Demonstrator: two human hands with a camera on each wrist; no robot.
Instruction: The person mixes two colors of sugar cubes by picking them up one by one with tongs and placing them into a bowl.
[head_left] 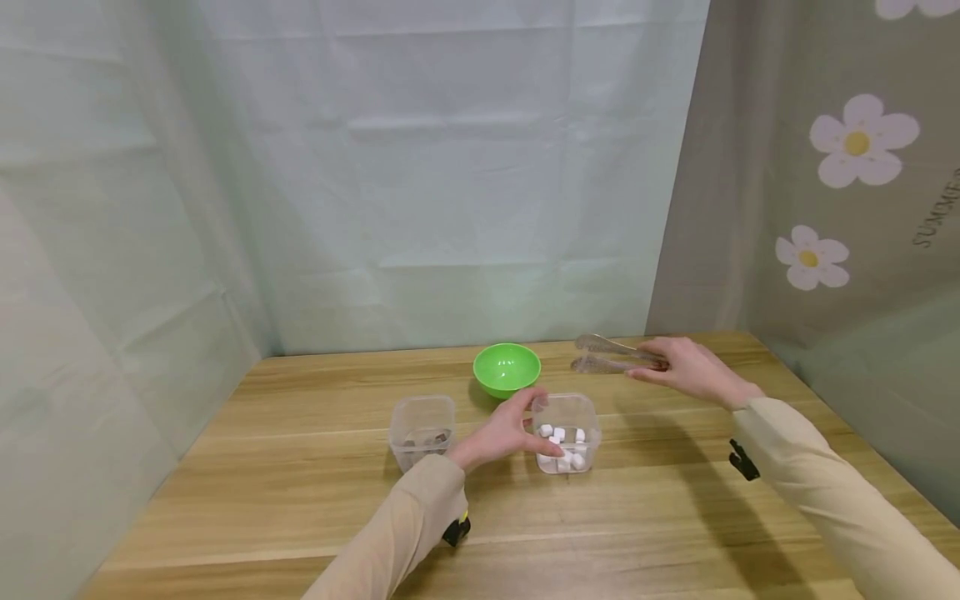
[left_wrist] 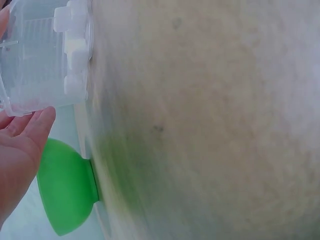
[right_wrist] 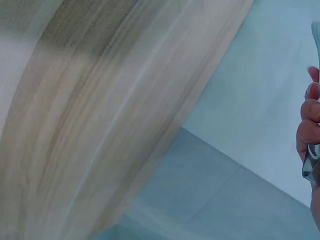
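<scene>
My left hand (head_left: 504, 432) holds a clear plastic container (head_left: 588, 417) by its left side, thumb at the near side and fingers at the far side. Several white cubes (head_left: 558, 435) lie inside it. In the left wrist view the fingertips meet the wall of the container (left_wrist: 35, 75). My right hand (head_left: 696, 368) grips metal tongs (head_left: 607, 350) above the table, their two arms spread apart and pointing left. At the edge of the right wrist view, curled fingers (right_wrist: 311, 112) wrap the tongs' handle end (right_wrist: 311, 167).
Just behind my left hand stands a green bowl (head_left: 507, 367). A second clear container (head_left: 423, 408) with some dark pieces sits to the left, beside my left forearm. The wooden table (head_left: 300, 467) ends at a pale curtain (head_left: 450, 167) behind and a flowered cloth (head_left: 795, 183) at right.
</scene>
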